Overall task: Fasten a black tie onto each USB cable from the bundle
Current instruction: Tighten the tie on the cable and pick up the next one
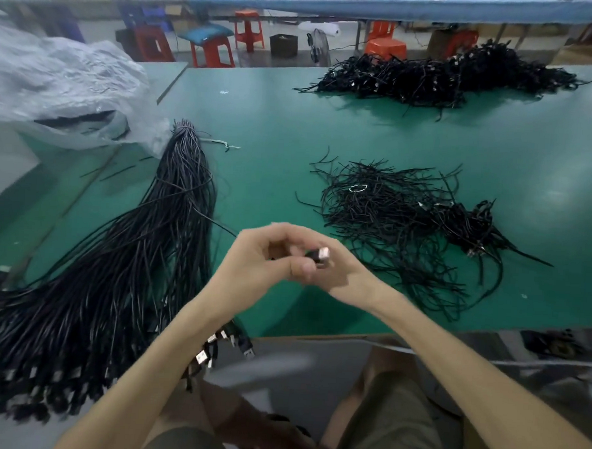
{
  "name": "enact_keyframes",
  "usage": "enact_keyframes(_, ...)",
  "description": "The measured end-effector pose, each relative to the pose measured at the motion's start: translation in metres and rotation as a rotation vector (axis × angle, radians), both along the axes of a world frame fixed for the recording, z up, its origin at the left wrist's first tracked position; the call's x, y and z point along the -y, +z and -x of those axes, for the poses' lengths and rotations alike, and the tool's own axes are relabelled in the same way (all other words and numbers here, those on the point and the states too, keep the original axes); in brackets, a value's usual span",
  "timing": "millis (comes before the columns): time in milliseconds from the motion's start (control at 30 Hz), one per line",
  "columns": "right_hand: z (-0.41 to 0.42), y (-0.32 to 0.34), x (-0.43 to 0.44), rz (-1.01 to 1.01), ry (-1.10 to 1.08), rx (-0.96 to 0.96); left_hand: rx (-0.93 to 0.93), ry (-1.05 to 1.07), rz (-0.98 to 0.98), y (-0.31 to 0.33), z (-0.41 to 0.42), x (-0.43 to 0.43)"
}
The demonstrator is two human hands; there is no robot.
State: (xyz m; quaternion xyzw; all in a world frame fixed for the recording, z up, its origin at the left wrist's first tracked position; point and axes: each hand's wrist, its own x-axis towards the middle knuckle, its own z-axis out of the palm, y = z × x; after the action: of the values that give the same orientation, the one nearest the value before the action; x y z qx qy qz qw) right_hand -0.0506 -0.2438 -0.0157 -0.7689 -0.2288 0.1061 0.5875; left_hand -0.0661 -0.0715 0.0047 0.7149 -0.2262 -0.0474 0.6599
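Both hands meet above the near edge of the green table (275,128). My left hand (262,260) and my right hand (343,274) have their fingers curled together around one black USB cable (320,254), whose silver plug pokes out between them. Most of that cable is hidden inside the hands. A long bundle of black USB cables (127,251) lies at the left, its plugs hanging over the table's front edge. A loose heap of black ties (396,222) lies just right of my hands. I cannot tell whether a tie is in my fingers.
A second pile of black cables (430,77) lies at the far right of the table. A crumpled clear plastic bag (63,88) sits at the far left. Red and orange stools (212,49) stand beyond the table. My knees are below the table edge.
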Motion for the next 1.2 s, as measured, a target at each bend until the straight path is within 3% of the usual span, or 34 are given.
enact_keyframes(100, -0.006, -0.007, -0.036, -0.107, 0.028, -0.1, -0.051, 0.076, 0.181, 0.003, 0.001, -0.008)
enact_keyframes(167, -0.009, -0.012, -0.056, -0.102, 0.0, -0.124, -0.029, 0.157, 0.128, 0.005, 0.0, -0.011)
enact_keyframes(333, -0.013, -0.019, -0.072, -0.304, -0.081, -0.297, 0.295, 0.354, -0.299, -0.003, -0.02, -0.042)
enact_keyframes(433, -0.014, -0.023, -0.064, -0.305, -0.177, -0.284, 0.251, 0.558, -0.65, -0.023, -0.041, -0.073)
enact_keyframes(500, -0.012, -0.023, -0.061, -0.316, -0.212, -0.278, 0.161, 0.515, -0.926, -0.04, -0.05, -0.087)
enact_keyframes(567, -0.006, -0.02, -0.063, -0.31, -0.197, -0.274, 0.175, 0.477, -1.061, -0.056, -0.052, -0.094)
enact_keyframes(767, 0.03, -0.006, -0.06, -0.414, 0.076, -0.286, 0.256, 0.614, -1.045, -0.063, -0.053, -0.098)
enact_keyframes(867, 0.026, 0.003, -0.042, -0.473, -0.053, -0.335, 0.316, 0.635, -1.054, -0.06, -0.049, -0.093)
enact_keyframes(967, 0.009, 0.011, -0.019, -0.658, -0.238, -0.409, 0.442, 0.652, -1.066, -0.054, -0.042, -0.087)
enact_keyframes(1033, 0.0, 0.014, -0.006, -0.746, -0.359, -0.44, 0.449, 0.595, -0.955, -0.044, -0.038, -0.081)
enact_keyframes(1200, -0.004, 0.01, 0.005, -0.702, -0.5, -0.467, 0.365, 0.348, -0.71, -0.019, -0.035, -0.058)
